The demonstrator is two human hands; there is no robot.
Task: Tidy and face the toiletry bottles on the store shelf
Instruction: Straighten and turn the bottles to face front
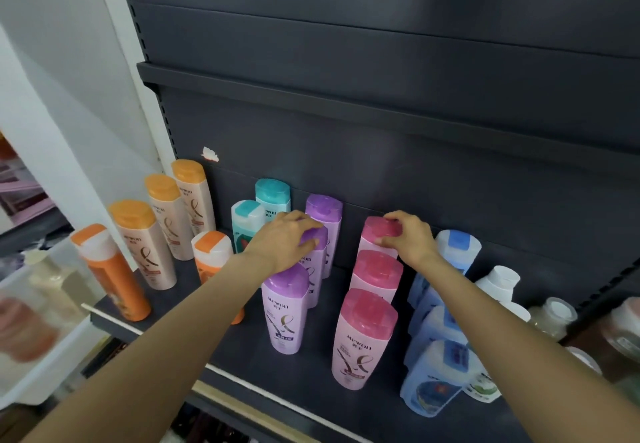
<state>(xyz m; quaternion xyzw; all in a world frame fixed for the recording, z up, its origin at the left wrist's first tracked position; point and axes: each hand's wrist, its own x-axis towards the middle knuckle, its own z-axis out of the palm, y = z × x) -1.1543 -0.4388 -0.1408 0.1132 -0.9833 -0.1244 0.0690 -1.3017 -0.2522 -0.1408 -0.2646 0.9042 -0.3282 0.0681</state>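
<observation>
Shelf (346,404): dark deck, bottles standing upright in files running front to back.
Blue bottles (433,376): file at 4 o'clock, four or so, packed close.
Pink bottles (363,335): file of three right of centre. Your right hand (408,238) holds the cap of the rear pink bottle (379,231), fingers curled over the top, thumb on the near edge; grip closed on it.
Purple bottles (285,307): file of three at centre. Your left hand (284,238) covers the cap of the middle purple bottle (317,255), fingers wrapped over it, thumb at the front; grip closed on it. Rear purple bottle (325,214) stands against the back panel.
Beige bottles (145,245): three with orange caps, at 10 o'clock.
Orange bottles (110,272): one at 9 o'clock on the front edge, another just left of your left forearm.
Teal bottles (272,196): two, at 11 o'clock, behind your left hand.
White bottles (498,283): at 3 o'clock, right of the blue file.
</observation>
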